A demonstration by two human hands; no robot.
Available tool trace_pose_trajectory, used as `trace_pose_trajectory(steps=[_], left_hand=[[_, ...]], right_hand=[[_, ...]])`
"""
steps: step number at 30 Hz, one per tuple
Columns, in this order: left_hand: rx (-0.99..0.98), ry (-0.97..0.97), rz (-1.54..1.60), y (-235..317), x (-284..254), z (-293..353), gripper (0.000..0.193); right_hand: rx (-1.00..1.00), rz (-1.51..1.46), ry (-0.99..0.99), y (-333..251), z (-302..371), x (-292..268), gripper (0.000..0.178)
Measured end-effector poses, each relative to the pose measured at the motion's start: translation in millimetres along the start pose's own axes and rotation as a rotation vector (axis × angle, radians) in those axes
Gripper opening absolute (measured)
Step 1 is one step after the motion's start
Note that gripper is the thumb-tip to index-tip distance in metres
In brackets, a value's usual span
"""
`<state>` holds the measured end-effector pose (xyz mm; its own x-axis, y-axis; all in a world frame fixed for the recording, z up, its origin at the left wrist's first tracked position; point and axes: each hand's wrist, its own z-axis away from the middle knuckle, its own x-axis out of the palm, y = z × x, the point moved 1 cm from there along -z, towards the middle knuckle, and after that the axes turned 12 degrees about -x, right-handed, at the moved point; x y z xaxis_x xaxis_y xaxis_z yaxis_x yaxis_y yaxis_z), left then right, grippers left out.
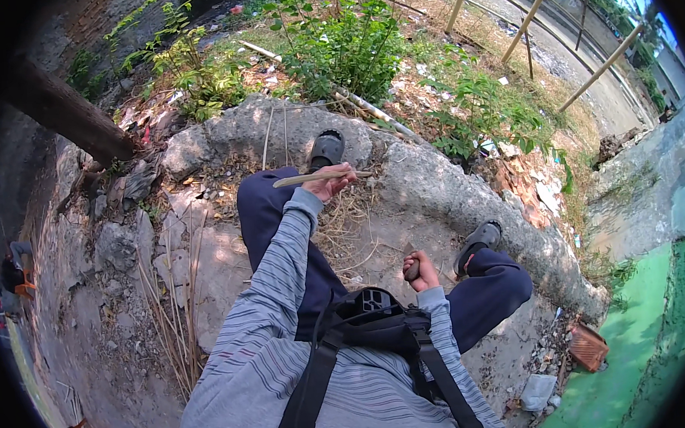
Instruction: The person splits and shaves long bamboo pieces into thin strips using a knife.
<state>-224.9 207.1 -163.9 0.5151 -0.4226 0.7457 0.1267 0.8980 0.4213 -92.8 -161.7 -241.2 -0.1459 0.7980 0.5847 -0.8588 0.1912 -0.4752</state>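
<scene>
My left hand point(331, 185), held out over my left knee, is closed around a pale, thin bamboo strip point(293, 180). The strip lies roughly level, with one end poking out on each side of the fingers. Lower and to the right, my right hand point(423, 271) grips a knife by its dark handle point(413, 270). Only a short part of its blade point(408, 249) shows above the fist. Knife and strip are apart. Dry shavings and thin fibres point(340, 234) lie on the ground between my legs.
Several long thin strips point(172, 311) lie on the cracked concrete at my left. A low broken concrete kerb point(435, 181) curves in front of my feet, with a tree trunk point(70, 113) at far left. Shrubs point(348, 53) grow beyond. An orange-brown basket point(587, 348) lies at right.
</scene>
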Motion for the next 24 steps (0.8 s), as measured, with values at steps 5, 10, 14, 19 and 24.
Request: trace_pose_trajectory(steps=[5, 10, 14, 19, 24], left_hand=[[-0.036, 0.094, -0.348, -4, 51, 28, 0.081], [0.244, 0.034, -0.633, 43, 107, 133, 0.067], [0.457, 0.267, -0.933, 80, 118, 228, 0.061], [0.743, 0.777, -1.364, 79, 50, 258, 0.053], [0.924, 1.009, -1.512, -1, -91, 232, 0.059]], right_hand=[[0.0, -0.019, -0.006, -2, 5, -7, 0.008], [0.005, -0.006, -0.063, -4, 7, -5, 0.006], [0.007, 0.046, -0.062, -2, 12, 7, 0.005], [0.002, 0.095, -0.052, -2, 17, 8, 0.006], [0.035, 0.154, -0.042, 14, 13, 0, 0.007]])
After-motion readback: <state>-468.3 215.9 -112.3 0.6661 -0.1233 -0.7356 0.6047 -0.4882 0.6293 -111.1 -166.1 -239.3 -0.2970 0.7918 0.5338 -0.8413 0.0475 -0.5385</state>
